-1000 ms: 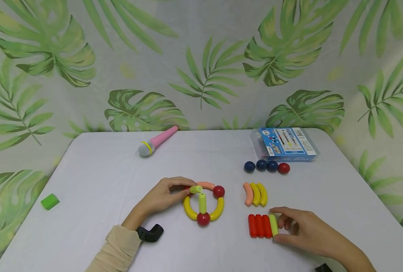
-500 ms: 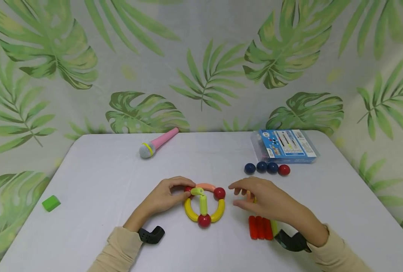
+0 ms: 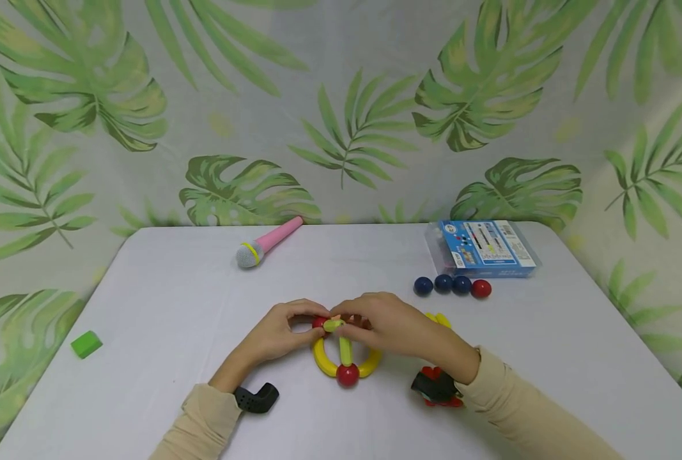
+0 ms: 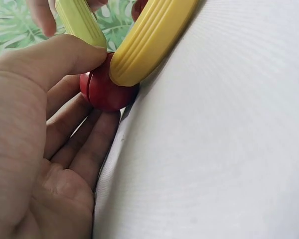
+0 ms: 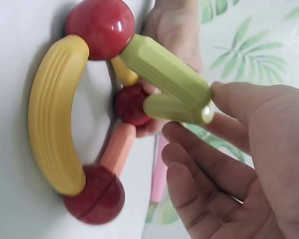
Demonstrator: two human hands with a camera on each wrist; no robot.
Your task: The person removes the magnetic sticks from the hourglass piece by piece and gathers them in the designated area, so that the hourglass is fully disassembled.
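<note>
A ring of red balls joined by curved yellow and pink pieces lies on the white table. My left hand (image 3: pixel 280 329) holds the ring's back-left red ball (image 4: pixel 107 89) between thumb and fingers. From that ball and from the front red ball (image 3: pixel 348 375), two light green sticks (image 5: pixel 167 69) lean up and meet at their tips. My right hand (image 3: pixel 383 324) reaches over the ring, thumb and index finger pinching at the tip of the front ball's stick; its other fingers are loosely bent. The back-right red ball (image 5: pixel 94 194) is hidden by this hand in the head view.
Right of the ring, yellow curved pieces (image 3: pixel 441 319) and red sticks (image 3: pixel 429 372) lie partly behind my right arm. Several balls (image 3: pixel 444 283) line up before a blue-labelled box (image 3: pixel 487 246). A pink toy microphone (image 3: pixel 268 243) lies at the back, a green block (image 3: pixel 86 344) at left.
My right hand has left the row of red and green sticks and moved left to the ring, reaching the green sticks' tips. My left hand has stayed on its ball.
</note>
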